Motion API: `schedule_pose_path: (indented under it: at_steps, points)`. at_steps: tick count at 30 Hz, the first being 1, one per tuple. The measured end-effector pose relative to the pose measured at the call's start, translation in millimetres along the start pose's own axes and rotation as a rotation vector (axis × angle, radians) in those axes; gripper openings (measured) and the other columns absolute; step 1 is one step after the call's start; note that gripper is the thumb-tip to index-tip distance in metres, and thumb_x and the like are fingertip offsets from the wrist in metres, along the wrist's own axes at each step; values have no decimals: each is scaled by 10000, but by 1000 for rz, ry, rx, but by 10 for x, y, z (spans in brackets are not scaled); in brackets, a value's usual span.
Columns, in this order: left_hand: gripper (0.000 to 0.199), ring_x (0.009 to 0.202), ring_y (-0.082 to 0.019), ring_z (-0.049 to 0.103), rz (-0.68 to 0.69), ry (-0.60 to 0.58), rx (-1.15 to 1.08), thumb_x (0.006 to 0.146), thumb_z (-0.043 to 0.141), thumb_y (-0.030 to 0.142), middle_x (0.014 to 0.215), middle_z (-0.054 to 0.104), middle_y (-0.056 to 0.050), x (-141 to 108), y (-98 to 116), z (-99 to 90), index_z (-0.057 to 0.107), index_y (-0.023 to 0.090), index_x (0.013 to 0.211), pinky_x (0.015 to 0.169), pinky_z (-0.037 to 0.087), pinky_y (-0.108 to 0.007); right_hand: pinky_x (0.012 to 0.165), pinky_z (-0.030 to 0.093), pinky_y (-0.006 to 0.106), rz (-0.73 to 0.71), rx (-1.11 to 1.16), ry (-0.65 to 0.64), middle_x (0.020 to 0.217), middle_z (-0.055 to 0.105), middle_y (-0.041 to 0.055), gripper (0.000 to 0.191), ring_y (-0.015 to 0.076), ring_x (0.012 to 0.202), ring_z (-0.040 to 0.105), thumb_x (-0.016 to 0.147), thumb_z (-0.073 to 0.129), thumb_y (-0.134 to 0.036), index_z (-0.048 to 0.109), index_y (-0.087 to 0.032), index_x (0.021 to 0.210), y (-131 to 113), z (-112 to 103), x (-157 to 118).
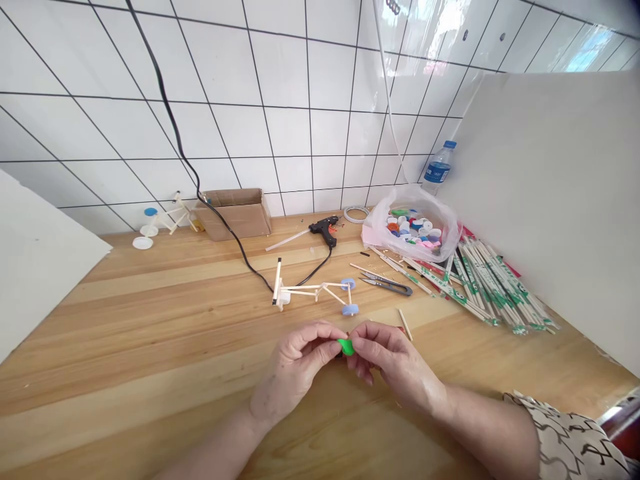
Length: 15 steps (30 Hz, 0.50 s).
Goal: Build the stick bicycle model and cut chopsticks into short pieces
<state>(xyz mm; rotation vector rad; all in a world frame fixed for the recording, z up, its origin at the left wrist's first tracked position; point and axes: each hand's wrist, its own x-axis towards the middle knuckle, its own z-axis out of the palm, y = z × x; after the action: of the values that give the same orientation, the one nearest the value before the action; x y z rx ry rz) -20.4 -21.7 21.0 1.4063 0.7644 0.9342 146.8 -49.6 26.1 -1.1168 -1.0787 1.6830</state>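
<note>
Okay, your left hand [300, 363] and right hand [397, 363] both pinch the small green plastic piece [346, 347], thumbs on top, fingers curled beneath. It sits mid-bench [125, 340], toward the near edge. Can't tell if it's a cap; fingertips hide its underside. To handle it well, press lightly from both sides, let one hand steady while the other turns, and tilt the rim clear of your thumbs so you see it. Wrists low, pressure even: likely thin, may flex or slip. Mind the stick-frame car [316, 291], just beyond your knuckles, and the thread snips [397, 288], right of it. Glue gun [327, 231] lies farther, toward the back edge; treat its nozzle as hot.
</note>
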Motion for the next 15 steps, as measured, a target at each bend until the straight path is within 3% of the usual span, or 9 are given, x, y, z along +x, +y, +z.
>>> schedule_pose_path:
  at_steps: [8, 15]
  points:
    - [107, 716, -108, 585, -38, 45, -80, 778, 608, 181, 772, 652, 3, 8, -46, -14, 708, 212, 800, 678, 479, -185, 639, 429, 244, -191, 26, 6, 775, 606, 20, 260, 112, 705, 549, 718, 698, -313, 540, -164, 862, -37, 21, -5]
    - [99, 741, -145, 601, -78, 89, -112, 737, 652, 215, 801, 674, -24, -6, -91, 16, 710, 198, 815, 695, 494, -241, 620, 435, 256, -213, 1, 38, 707, 591, 2, 255, 108, 649, 544, 706, 698, -345, 529, -174, 793, -33, 73, 9]
